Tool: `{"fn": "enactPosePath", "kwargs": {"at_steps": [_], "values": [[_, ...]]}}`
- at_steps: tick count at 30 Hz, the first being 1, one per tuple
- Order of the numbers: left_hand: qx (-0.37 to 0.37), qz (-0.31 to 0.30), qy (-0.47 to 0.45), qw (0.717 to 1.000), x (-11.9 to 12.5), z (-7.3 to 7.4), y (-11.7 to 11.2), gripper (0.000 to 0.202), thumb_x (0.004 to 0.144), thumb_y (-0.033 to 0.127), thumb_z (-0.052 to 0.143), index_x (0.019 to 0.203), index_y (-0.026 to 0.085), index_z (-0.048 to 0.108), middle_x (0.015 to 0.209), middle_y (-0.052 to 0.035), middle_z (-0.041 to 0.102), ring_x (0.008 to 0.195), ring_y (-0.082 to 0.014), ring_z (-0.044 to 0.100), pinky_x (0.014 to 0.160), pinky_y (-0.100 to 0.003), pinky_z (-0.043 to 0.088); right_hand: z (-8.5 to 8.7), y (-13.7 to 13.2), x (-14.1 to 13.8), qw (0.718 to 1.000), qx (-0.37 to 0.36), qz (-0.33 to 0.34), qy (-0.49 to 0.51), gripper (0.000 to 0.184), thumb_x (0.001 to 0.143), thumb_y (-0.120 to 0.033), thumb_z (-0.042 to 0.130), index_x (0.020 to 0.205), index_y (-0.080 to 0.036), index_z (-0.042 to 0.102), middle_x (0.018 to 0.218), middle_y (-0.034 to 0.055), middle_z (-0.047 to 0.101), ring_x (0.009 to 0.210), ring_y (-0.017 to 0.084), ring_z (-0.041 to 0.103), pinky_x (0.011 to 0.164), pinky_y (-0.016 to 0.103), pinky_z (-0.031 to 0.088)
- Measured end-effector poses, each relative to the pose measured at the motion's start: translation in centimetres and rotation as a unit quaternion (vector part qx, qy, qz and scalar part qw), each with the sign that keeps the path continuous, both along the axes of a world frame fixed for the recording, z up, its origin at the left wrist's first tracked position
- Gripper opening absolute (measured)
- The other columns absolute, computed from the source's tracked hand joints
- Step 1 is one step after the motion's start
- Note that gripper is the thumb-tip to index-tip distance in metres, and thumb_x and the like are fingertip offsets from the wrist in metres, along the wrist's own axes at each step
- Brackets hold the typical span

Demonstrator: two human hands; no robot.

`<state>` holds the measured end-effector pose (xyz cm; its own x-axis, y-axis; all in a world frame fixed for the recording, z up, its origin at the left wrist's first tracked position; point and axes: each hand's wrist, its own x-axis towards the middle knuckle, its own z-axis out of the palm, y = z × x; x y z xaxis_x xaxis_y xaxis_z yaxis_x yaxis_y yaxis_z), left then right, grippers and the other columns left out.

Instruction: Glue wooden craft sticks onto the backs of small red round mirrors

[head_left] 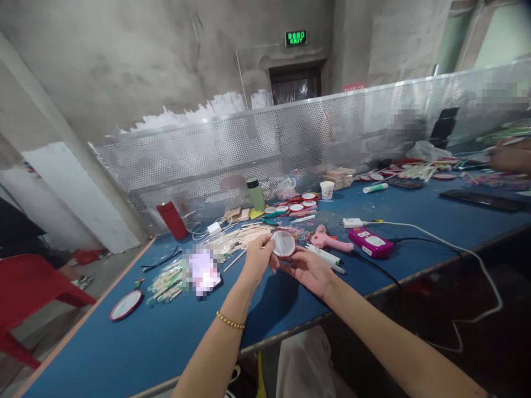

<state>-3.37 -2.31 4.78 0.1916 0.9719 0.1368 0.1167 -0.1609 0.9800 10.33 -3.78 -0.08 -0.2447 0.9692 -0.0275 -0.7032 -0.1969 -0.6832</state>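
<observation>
Above the table's near edge, a small round disc (pixel 284 244) with a red rim and a pale, greyish face is held up between both hands. The fingers of my left hand (pixel 259 255) are closed on its left edge. From below and the right, my right hand (pixel 312 272) grips it, thumb and fingers at the lower rim. Just beyond lie a pink glue gun (pixel 327 240), white marker-like tubes (pixel 326 256) and small colourful bits (pixel 305 234). Loose flat wooden sticks (pixel 253 232) spread behind my left hand.
A similar red-rimmed disc (pixel 126 305), green-tipped sticks (pixel 168 282) and a lit phone (pixel 203 272) lie left. Behind stand a red bottle (pixel 172 220), a green bottle (pixel 254 193) and a white cup (pixel 327 190). A purple box (pixel 370 243) trails cables. Another person's hand (pixel 512 156) is far right.
</observation>
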Motion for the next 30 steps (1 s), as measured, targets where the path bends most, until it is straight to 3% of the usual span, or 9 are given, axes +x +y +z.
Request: {"fn": "enactPosePath", "kwargs": {"at_steps": [7, 12, 16, 20, 24, 26, 28, 30], "values": [[-0.017, 0.000, 0.023, 1.000, 0.0, 0.5, -0.2, 0.017, 0.079, 0.034, 0.052, 0.081, 0.017, 0.054, 0.034, 0.0054, 0.050, 0.028, -0.0119, 0.046, 0.031, -0.018, 0.033, 0.5, 0.0, 0.4, 0.995, -0.052, -0.079, -0.031, 0.022, 0.059, -0.007, 0.062, 0.076, -0.019, 0.067, 0.073, -0.0010, 0.068, 0.068, 0.012, 0.061, 0.060, 0.022, 0.053], [0.022, 0.050, 0.084, 0.995, -0.3, 0.7, -0.1, 0.012, 0.079, 0.026, 0.048, 0.073, 0.019, 0.056, 0.032, 0.0062, 0.045, 0.027, -0.0128, 0.044, 0.031, -0.019, 0.030, 1.5, -0.1, 1.1, 0.974, 0.068, -0.161, -0.144, 0.019, 0.070, -0.026, 0.070, 0.088, -0.020, 0.065, 0.076, 0.0003, 0.066, 0.064, 0.014, 0.061, 0.045, 0.023, 0.053], [0.052, 0.052, 0.120, 0.990, -0.6, 0.5, 0.1, 0.015, 0.076, 0.020, 0.044, 0.065, 0.019, 0.055, 0.034, 0.0045, 0.049, 0.028, -0.0120, 0.044, 0.033, -0.020, 0.033, 2.0, 0.2, 1.0, 0.942, 0.137, -0.087, -0.293, 0.021, 0.071, -0.031, 0.072, 0.086, -0.020, 0.061, 0.054, -0.0049, 0.059, 0.044, 0.013, 0.058, 0.034, 0.020, 0.047], [0.011, 0.028, 0.100, 0.994, -0.5, 0.8, -0.1, 0.016, 0.072, 0.018, 0.045, 0.078, 0.017, 0.060, 0.037, 0.0055, 0.051, 0.032, -0.0132, 0.049, 0.035, -0.021, 0.037, 2.1, 0.5, 0.8, 0.906, 0.160, -0.062, -0.387, 0.009, 0.078, -0.028, 0.062, 0.083, -0.021, 0.060, 0.043, -0.0052, 0.055, 0.036, 0.014, 0.056, 0.035, 0.023, 0.046], [-0.038, -0.041, 0.056, 0.997, -0.6, 1.4, -0.2, 0.011, 0.070, 0.020, 0.050, 0.075, 0.016, 0.060, 0.042, 0.0043, 0.055, 0.036, -0.0115, 0.053, 0.037, -0.019, 0.039, 4.3, 1.4, 3.2, 0.827, 0.207, -0.059, -0.519, 0.018, 0.085, -0.026, 0.053, 0.097, -0.019, 0.066, 0.049, -0.0016, 0.062, 0.036, 0.014, 0.056, 0.037, 0.022, 0.041], [-0.045, -0.028, 0.050, 0.997, -0.7, 1.5, -0.1, 0.008, 0.067, 0.019, 0.051, 0.071, 0.016, 0.058, 0.040, 0.0038, 0.054, 0.035, -0.0109, 0.052, 0.035, -0.018, 0.037, 6.3, 2.5, 5.4, 0.802, 0.224, -0.084, -0.547, 0.017, 0.085, -0.028, 0.058, 0.087, -0.016, 0.069, 0.066, 0.0042, 0.071, 0.043, 0.013, 0.058, 0.043, 0.022, 0.041], [-0.044, -0.002, 0.056, 0.997, -0.9, 1.4, 0.1, 0.008, 0.066, 0.017, 0.051, 0.069, 0.015, 0.058, 0.038, 0.0036, 0.052, 0.034, -0.0110, 0.052, 0.034, -0.017, 0.035, 8.2, 4.0, 7.5, 0.698, 0.256, -0.222, -0.631, 0.019, 0.088, -0.026, 0.054, 0.087, -0.015, 0.070, 0.076, 0.0063, 0.073, 0.055, 0.014, 0.062, 0.054, 0.023, 0.043], [-0.048, 0.020, 0.064, 0.997, -1.0, 1.2, 0.5, 0.007, 0.065, 0.015, 0.051, 0.068, 0.015, 0.058, 0.036, 0.0039, 0.051, 0.033, -0.0111, 0.052, 0.032, -0.016, 0.034, 9.5, 5.6, 8.7, 0.581, 0.264, -0.279, -0.718, 0.020, 0.088, -0.021, 0.053, 0.093, -0.015, 0.072, 0.082, 0.0073, 0.074, 0.073, 0.018, 0.065, 0.066, 0.024, 0.044]]}}
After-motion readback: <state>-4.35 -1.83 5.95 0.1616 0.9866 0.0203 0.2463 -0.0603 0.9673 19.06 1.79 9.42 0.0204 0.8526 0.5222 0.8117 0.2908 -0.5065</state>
